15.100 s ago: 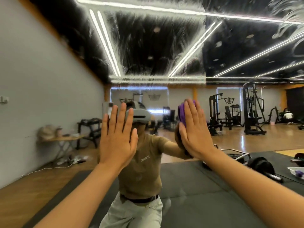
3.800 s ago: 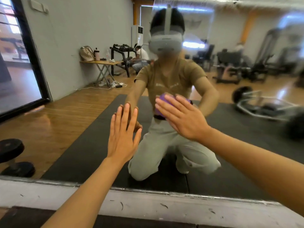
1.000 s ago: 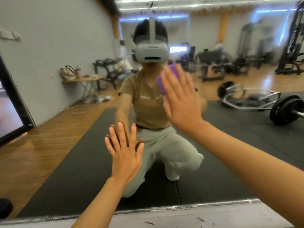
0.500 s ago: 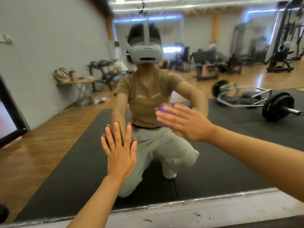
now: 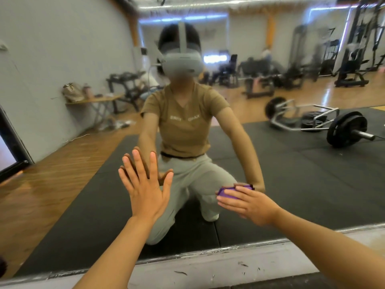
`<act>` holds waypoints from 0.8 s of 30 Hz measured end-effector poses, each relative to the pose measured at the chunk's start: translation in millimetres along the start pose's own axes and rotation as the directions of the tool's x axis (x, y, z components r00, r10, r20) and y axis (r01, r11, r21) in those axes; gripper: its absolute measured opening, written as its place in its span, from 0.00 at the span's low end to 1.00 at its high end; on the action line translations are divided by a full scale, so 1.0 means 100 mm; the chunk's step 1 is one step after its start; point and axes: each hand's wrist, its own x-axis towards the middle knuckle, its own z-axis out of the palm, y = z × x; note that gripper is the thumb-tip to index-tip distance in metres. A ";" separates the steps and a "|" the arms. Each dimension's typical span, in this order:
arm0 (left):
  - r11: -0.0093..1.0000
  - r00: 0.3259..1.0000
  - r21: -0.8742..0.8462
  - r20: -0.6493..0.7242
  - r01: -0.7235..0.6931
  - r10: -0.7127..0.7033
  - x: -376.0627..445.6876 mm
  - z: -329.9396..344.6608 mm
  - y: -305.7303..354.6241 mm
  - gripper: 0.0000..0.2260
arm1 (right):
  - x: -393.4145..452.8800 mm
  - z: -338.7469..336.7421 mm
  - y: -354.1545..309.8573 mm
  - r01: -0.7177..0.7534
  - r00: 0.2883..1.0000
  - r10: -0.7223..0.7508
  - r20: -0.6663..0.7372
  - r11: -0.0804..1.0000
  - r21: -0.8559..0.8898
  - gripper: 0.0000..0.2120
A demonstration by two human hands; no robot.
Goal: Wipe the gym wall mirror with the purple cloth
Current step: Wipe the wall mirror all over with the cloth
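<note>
Head view is filled by the mirror (image 5: 291, 174), its lower edge met by a scuffed white ledge (image 5: 208, 265), and the glass is being worked low down, near that edge. A kneeling person in a headset is reflected, with a barbell (image 5: 343, 132) on the black mats behind. The left hand (image 5: 145, 190) is laid flat on the glass, fingers straight and spread, nothing held, seemingly as a brace. The right hand (image 5: 248, 203) is pressed flat over the cloth (image 5: 226, 193), fingers straight, so the cloth is pinned against the mirror under the palm, not gripped. Wiping is judged to be mid-stroke on the bottom band. Next, a sideways pass along the lower edge looks called for, with steady pressure kept so the cloth is not dropped.
</note>
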 end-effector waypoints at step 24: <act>0.980 0.981 -0.061 -0.035 0.189 -0.192 0.05 0.16 0.54 0.53 | -0.17 0.05 -0.25 -0.394 0.912 0.404 -0.072 0.911 0.123 0.36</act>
